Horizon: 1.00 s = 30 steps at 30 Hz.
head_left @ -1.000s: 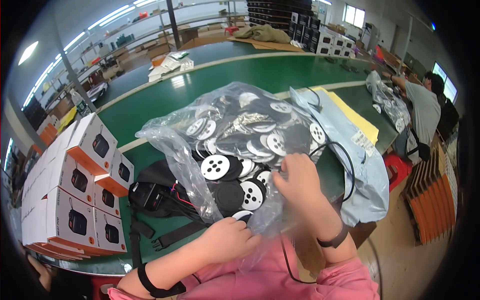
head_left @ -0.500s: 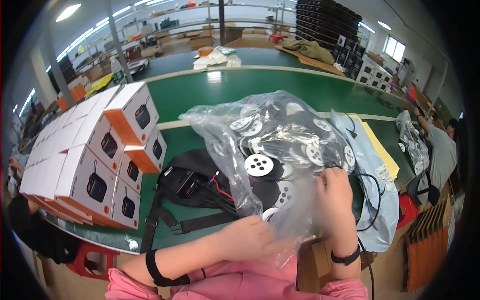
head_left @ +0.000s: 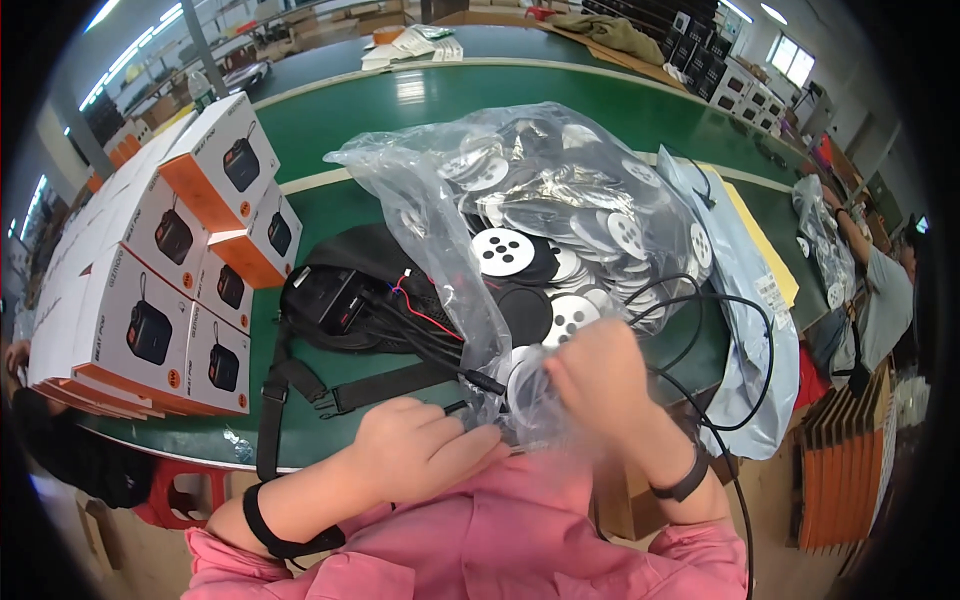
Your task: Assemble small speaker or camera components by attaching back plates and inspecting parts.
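Note:
A clear plastic bag lies on the bench with its mouth toward me, full of round white and black discs. The white ones have several small holes. My right hand is closed on the crumpled near edge of the bag; its fingertips are slightly blurred. To the left, my left hand has its fingers curled at the bag's near left edge, pinching the film. Beyond my left hand sits a black pouch with straps, a black device and a red wire. Black cables run from it toward the bag's mouth.
White and orange boxes are stacked at the left. A grey mailing bag and a looped black cable lie at the right. A red stool stands at the lower left. Another person is at the far right.
My right hand has come nearer and to the left, drawing the bag's edge along. My left hand has shifted left. The black cable now loops beside the bag. The whole view has tilted downward.

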Available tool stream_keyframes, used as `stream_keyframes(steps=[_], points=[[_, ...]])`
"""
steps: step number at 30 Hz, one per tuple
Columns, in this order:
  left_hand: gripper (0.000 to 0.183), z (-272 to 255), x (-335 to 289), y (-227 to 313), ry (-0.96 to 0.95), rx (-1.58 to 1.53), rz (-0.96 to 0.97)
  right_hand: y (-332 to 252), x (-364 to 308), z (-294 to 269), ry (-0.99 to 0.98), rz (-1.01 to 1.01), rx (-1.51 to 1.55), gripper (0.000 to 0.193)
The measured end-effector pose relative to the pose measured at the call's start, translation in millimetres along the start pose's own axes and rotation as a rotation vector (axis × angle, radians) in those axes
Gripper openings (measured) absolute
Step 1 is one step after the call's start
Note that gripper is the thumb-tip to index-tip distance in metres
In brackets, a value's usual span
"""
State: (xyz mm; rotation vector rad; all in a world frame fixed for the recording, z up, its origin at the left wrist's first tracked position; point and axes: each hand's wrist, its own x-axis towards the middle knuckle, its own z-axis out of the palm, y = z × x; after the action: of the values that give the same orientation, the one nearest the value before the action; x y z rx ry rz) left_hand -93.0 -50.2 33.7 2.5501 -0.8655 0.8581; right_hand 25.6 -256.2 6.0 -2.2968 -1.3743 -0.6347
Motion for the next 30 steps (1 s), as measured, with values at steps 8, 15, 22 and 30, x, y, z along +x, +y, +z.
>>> stream_keyframes(steps=[8,15,22,30], points=[[0.022,-40,-6,-5,0.434,-0.419,-0.678,10,10,-37,-0.099,0.176,0.014,0.016],[0.034,-31,12,-49,0.496,-0.763,-0.897,-31,54,-55,0.149,0.044,0.364,0.020],[0.036,-11,30,-77,0.448,-1.060,-0.966,-45,83,-30,-0.064,0.121,0.530,0.020],[0.025,21,28,-102,0.733,-1.059,-0.769,-34,106,21,-0.051,0.452,0.875,0.010]])
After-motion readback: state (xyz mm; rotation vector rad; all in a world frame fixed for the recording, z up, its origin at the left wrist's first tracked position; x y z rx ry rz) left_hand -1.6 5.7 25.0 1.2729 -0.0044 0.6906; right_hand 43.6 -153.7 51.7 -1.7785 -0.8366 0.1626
